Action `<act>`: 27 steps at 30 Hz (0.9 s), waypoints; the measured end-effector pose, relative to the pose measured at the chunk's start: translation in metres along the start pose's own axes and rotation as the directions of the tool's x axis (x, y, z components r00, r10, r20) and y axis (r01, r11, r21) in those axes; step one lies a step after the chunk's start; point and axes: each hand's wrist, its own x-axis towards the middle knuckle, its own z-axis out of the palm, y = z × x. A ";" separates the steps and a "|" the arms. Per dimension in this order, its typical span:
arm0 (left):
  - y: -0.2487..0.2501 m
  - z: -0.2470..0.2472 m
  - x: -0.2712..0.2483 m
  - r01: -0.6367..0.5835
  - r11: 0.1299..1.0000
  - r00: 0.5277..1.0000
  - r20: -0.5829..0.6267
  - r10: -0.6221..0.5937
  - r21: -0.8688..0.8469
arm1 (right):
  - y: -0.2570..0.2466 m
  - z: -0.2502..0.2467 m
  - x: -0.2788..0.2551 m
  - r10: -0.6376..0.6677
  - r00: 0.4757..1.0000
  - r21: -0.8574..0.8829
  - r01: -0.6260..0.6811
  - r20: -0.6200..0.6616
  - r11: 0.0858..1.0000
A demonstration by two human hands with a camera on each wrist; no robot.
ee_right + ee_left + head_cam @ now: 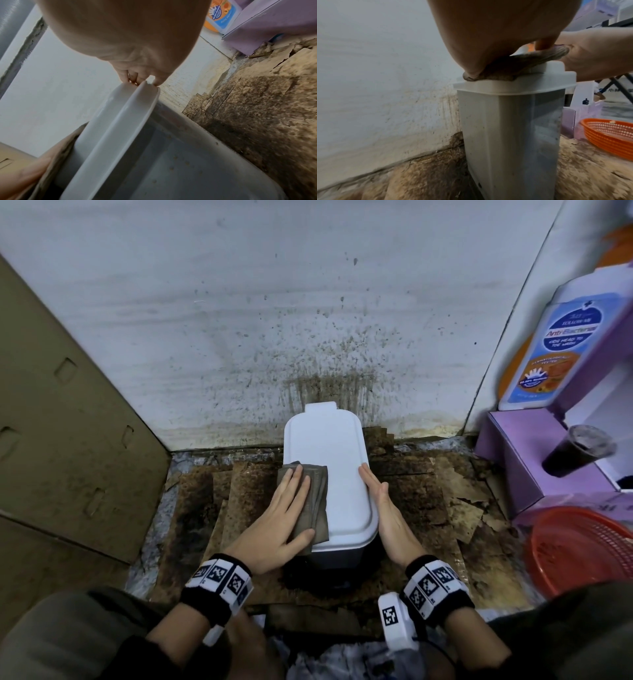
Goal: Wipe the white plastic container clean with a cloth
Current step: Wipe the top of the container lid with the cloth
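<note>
A brown cardboard panel (pixel 68 419) is leaning along the left edge of the floor (pixel 431 508), which is covered in stained, peeling brown sheets. The white plastic container (pixel 337 474) is standing upright near the middle of that floor, close against the spattered wall (pixel 274 302), with its lid closed. The left hand (pixel 284 508) is lying flat on a folded grey-brown cloth (pixel 317 505), fingers straight, pressing it onto the left near part of the lid; the cloth is overhanging the lid's left edge. This appears to be the wiping stroke on the lid top. The right hand (pixel 385 508) is resting edge-on against the lid's right rim, fingers straight and together, gripping nothing; in the right wrist view its fingertips (pixel 135 79) are touching the lid edge. This is judged to be a brace, keeping the tall, narrow container from tipping or sliding under the wiping pressure. In the left wrist view the translucent body (pixel 505 135) below the lid is showing specks, so the sides are likely still needing attention. Along the right edge a purple box (pixel 524 467), a wash bottle (pixel 561 337), a dark drink cup (pixel 579 450) and an orange basket (pixel 582 549) are standing well apart from the container.
</note>
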 end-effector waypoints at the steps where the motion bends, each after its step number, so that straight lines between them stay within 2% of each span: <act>1: -0.002 -0.002 -0.001 -0.008 1.000 1.000 0.011 0.008 0.007 | 0.000 0.000 0.001 0.000 1.000 0.004 0.000 -0.002 1.000; 3: -0.005 -0.003 0.000 -0.028 0.995 1.000 0.013 0.027 0.093 | 0.001 0.000 0.001 -0.002 1.000 0.008 0.002 -0.005 1.000; 6: -0.009 0.000 0.002 -0.052 0.950 0.998 -0.014 0.059 0.309 | -0.001 0.001 0.000 -0.007 1.000 -0.009 0.007 -0.002 1.000; 9: -0.004 0.007 0.006 0.011 0.898 0.998 -0.066 0.020 0.440 | -0.004 0.004 -0.002 -0.019 1.000 -0.044 0.019 0.011 0.999; 12: 0.005 0.015 0.013 0.078 0.887 0.993 -0.115 -0.029 0.455 | -0.005 0.006 -0.004 -0.024 1.000 -0.070 0.025 0.013 0.997; 16: 0.008 0.018 0.016 0.086 0.879 0.990 -0.136 -0.024 0.470 | -0.003 0.007 -0.004 -0.037 0.999 -0.085 0.037 0.006 0.996; 22: 0.015 0.023 0.022 -0.008 0.888 0.990 -0.124 0.073 0.460 | 0.000 0.011 -0.004 -0.054 0.999 -0.093 0.053 -0.004 0.994; 27: 0.027 0.024 0.035 -0.053 0.850 0.990 -0.083 0.113 0.524 | 0.000 0.012 -0.004 -0.053 0.999 -0.086 0.052 -0.008 0.995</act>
